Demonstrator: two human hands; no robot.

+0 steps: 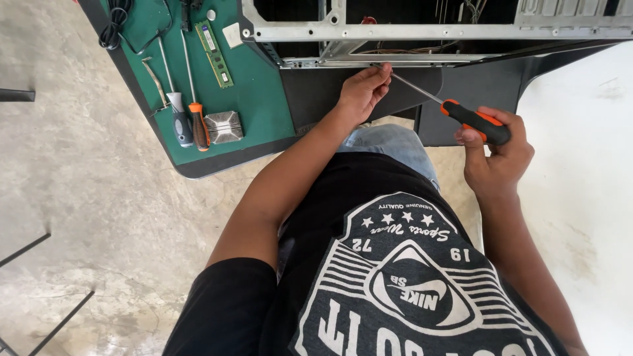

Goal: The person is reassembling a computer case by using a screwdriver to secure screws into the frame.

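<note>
1. Grey concrete floor [86, 198] fills the left side of the view, beneath a seated person in a black printed shirt [395, 277] and blue jeans [395, 142].
2. Bare-metal computer case [422, 29] lies open along the top edge of a dark workbench [475, 86], with loose wiring visible inside its frame.
3. Green work mat [257, 99] covers the bench to the left of the case and carries the spare tools and parts.
4. Right hand [498, 155] is closed in a full grip around the orange-and-black handle of a long screwdriver [471, 120], held near the bench's front edge, well out from the case.
5. Left hand [362, 89] is pinched shut at the fingertips around the front end of the screwdriver's thin steel shaft, right at the lower rail of the case; the tip itself is hidden by the fingers.
6. Two spare screwdrivers lie side by side on the mat, one with a grey handle [179, 122] and one with an orange handle [198, 122], shafts pointing toward the far edge.
7. Finned metal heatsink [224, 126] sits just beside the orange handle.
8. Green memory module [214, 53] lies farther up the mat, near a black cable [115, 23] coiled at the corner.
</note>
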